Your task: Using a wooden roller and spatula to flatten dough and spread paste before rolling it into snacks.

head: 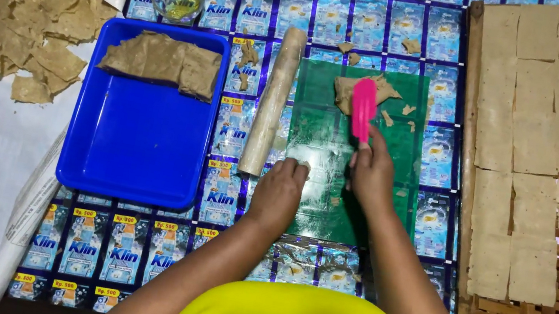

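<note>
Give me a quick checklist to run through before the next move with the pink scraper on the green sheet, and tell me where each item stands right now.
1. Pink scraper gripped by the right hand: ok.
2. Left hand pressing on the green sheet to steady it: ok.
3. Dough lump lies on the sheet, under the scraper's blade: ok.
4. Rolling pin off the dough, along the sheet's left edge: ok.
5. Room in the blue tray: ok, pieces only at its far end.
6. Sheet free of scraps: not ok, crumbs lie near the lump.
</note>
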